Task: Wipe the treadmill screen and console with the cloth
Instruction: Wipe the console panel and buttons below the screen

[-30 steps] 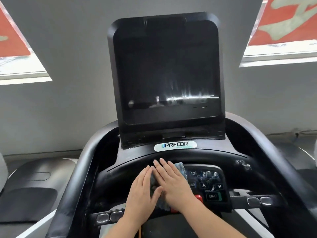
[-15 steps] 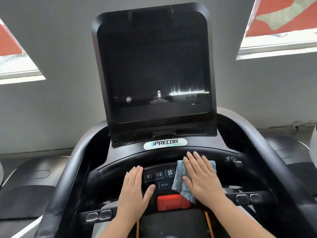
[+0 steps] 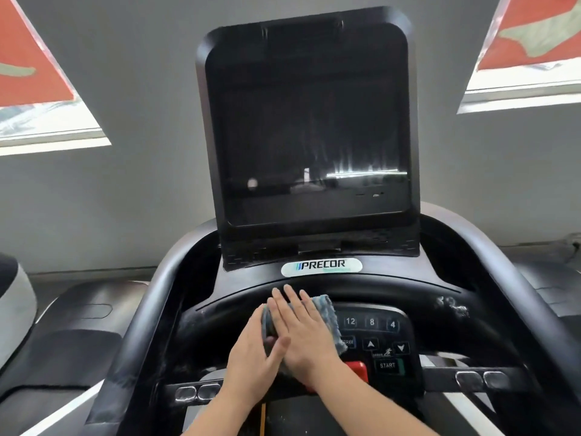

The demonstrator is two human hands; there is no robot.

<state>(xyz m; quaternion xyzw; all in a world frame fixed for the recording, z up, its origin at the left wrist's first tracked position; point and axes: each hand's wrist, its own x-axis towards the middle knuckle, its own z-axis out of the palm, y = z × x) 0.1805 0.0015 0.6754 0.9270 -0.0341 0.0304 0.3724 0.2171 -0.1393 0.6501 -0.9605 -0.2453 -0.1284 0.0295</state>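
A black treadmill console (image 3: 440, 313) with a button panel (image 3: 377, 335) lies below a large dark screen (image 3: 311, 136) that shows streaky reflections. A blue-grey cloth (image 3: 328, 313) lies on the left part of the button panel. My right hand (image 3: 301, 332) presses flat on the cloth with straight fingers and covers most of it. Beside it, my left hand (image 3: 251, 363) rests flat on the console, its thumb against my right hand and its fingertips at the cloth's left edge.
A red stop button (image 3: 356, 369) shows under my right wrist, with a START key to its right. Silver grip sensors sit on the handlebar at left (image 3: 198, 393) and right (image 3: 481, 379). Curved black side rails flank the console. Grey wall and windows lie beyond.
My right hand has slid the cloth leftwards across the button panel, uncovering the keys on the right. It now lies against my left hand, which has stayed on the console's left side.
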